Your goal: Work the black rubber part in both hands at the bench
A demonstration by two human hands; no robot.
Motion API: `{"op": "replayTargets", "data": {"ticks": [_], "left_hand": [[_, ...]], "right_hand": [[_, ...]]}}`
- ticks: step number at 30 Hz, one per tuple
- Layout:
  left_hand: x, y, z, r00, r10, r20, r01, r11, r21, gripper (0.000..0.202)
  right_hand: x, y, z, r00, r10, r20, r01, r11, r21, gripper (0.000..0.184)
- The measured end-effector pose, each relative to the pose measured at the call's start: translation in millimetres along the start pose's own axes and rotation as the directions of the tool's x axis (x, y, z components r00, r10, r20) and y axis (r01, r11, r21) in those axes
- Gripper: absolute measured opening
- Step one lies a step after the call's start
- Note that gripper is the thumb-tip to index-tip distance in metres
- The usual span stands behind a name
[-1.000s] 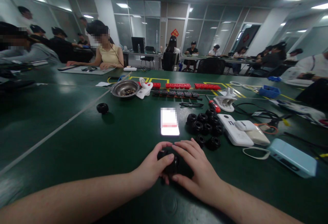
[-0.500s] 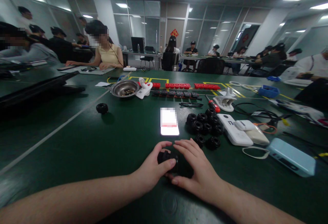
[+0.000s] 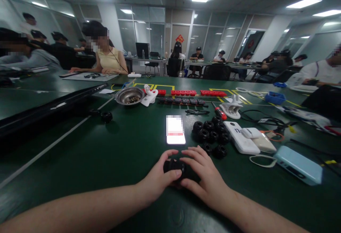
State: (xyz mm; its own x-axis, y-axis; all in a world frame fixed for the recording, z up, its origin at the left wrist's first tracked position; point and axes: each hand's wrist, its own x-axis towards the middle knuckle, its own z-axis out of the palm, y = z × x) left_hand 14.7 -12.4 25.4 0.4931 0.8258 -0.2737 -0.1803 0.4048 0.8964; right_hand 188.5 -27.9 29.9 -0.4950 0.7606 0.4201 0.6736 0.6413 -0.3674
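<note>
My left hand is closed round a black ring-shaped part that looks like a small chunky wheel, its thumb across the near side. On the part's right side, my right hand is curved with fingers and thumb apart. Its fingertips are close to the part, and I cannot tell whether they touch it. Beyond the right hand lies a cluster of similar black parts. A lit phone rests just past my fingers. One more black part sits alone to the left.
A metal bowl with small brass-coloured pieces stands behind, near red trays and a black strip. To the right are a screwdriver, a white power bank, a light-blue box and cables. A long black object lies left.
The long black object at left has shifted right, towards the lone black part. My right fingers have curled slightly closer around the held part. The view has turned a little.
</note>
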Motion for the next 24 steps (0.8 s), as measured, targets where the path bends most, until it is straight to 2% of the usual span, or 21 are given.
{"op": "replayTargets", "data": {"ticks": [5,7,11,14,18,22,24], "left_hand": [[4.8,0.0,-0.9,0.999,-0.030,0.024,0.029,0.999,0.035,0.058],[6.3,-2.7,-2.2,0.999,-0.043,0.015,0.042,0.996,0.078,0.053],[5.7,-6.1,-5.7,1.000,0.022,0.005,-0.023,0.999,0.024,0.052],[4.6,-5.0,-5.5,0.999,0.025,0.032,-0.025,1.000,0.012,0.056],[5.3,-4.3,-2.9,0.998,-0.060,0.014,0.058,0.996,0.069,0.053],[5.4,-5.1,-4.2,1.000,-0.011,-0.008,0.011,0.999,0.050,0.051],[4.9,-4.3,-5.2,1.000,0.025,-0.007,-0.024,0.998,0.059,0.057]], "right_hand": [[-1.2,-0.9,1.0,0.996,-0.087,0.005,0.087,0.996,-0.002,0.038],[-1.4,-0.6,1.2,0.997,-0.071,0.018,0.072,0.997,-0.005,0.041],[0.1,2.7,1.9,1.000,-0.003,0.025,0.002,1.000,0.020,0.055],[-0.4,4.1,3.0,1.000,-0.028,-0.005,0.028,0.999,0.038,0.041],[-2.5,1.0,2.1,0.994,-0.109,-0.012,0.110,0.993,0.033,0.040],[-0.9,-0.5,-0.9,1.000,-0.017,0.006,0.017,1.000,0.025,0.048],[0.1,0.1,-1.2,1.000,0.020,0.008,-0.020,0.999,0.040,0.047]]}}
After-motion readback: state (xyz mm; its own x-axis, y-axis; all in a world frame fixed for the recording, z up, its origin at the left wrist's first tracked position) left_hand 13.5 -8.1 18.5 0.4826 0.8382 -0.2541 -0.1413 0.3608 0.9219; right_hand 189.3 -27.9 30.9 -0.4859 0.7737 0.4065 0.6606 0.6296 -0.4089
